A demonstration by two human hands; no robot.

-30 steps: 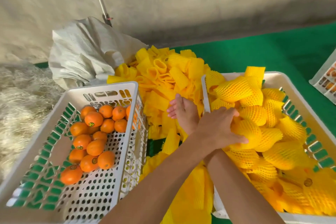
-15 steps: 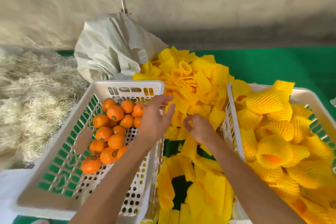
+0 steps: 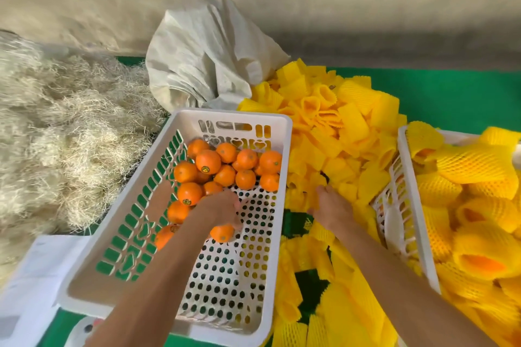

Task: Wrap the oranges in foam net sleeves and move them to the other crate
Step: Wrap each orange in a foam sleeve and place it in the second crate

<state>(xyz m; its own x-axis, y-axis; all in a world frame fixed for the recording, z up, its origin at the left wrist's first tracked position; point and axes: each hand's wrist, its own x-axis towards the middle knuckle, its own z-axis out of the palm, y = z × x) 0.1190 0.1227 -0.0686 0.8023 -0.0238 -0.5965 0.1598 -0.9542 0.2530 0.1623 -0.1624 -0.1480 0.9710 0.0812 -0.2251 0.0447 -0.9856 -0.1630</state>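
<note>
Left crate (image 3: pixel 180 234): long axis runs away from the viewer, bare glossy oranges (image 3: pixel 208 161) heaped at its far end. Left hand (image 3: pixel 222 210) fingers curl over one orange (image 3: pixel 222 233). Right hand (image 3: pixel 332 210) on the yellow ribbed foam sleeves (image 3: pixel 338 132); its fingers' grasp unclear. Right crate (image 3: pixel 406 205) holds wrapped oranges (image 3: pixel 473 163).

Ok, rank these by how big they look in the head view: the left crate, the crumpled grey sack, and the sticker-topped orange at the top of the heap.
1. left crate, nearest the camera, which inflates it
2. grey sack, farther back, so the gap may be smaller than it looks
3. orange, clearly smallest
</note>
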